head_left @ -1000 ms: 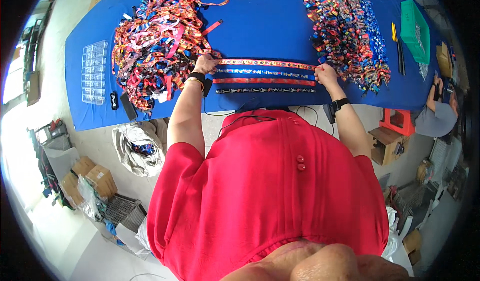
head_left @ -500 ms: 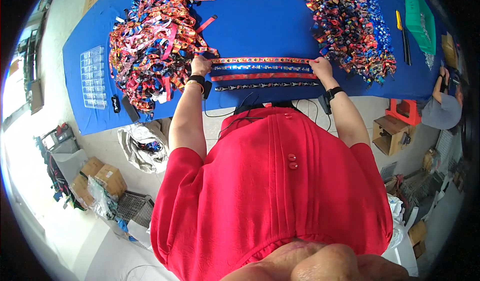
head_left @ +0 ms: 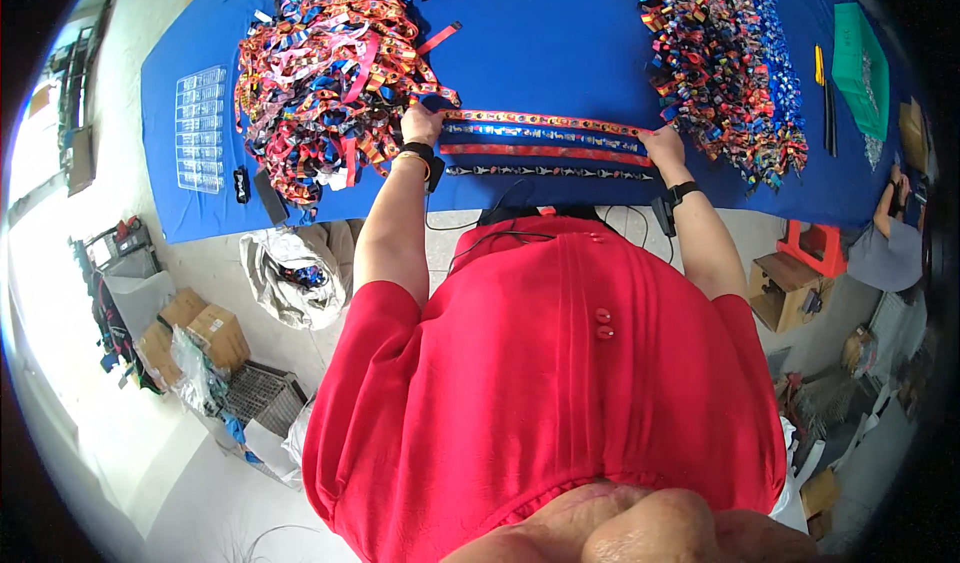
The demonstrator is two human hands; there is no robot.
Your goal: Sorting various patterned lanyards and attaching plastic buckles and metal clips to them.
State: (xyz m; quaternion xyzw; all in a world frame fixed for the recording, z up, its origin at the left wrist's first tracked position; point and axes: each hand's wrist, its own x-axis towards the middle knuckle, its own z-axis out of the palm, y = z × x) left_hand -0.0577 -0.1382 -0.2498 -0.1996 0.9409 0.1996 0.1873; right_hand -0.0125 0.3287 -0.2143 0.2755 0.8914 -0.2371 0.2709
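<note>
A long orange-red patterned fabric strap lies stretched crosswise near the front of the counter, which is covered in blue cloth. The left hand has its fingers closed on the strap's left end, and the right hand appears to pinch the other end; whether the strap is lifted clear of the cloth I cannot tell.

Just below it, straightened and roughly parallel, lie a blue-and-white patterned strap, a plain-looking red strap and a black strap with pale figures. So four are laid out flat, while a great many remain tangled in the mixed multicoloured heap beside the left hand. The multicoloured bank of looped straps beyond the right hand looks more orderly, probably sorted, though its state is hard to judge.

The heap's nearest strands crowd the left hand, and a loose red strap end juts out over the open cloth. Farther out are a clear plastic compartment tray at left, and a green plastic bin at right. A thin black cable hangs below the counter's front edge, apart from the straps.
</note>
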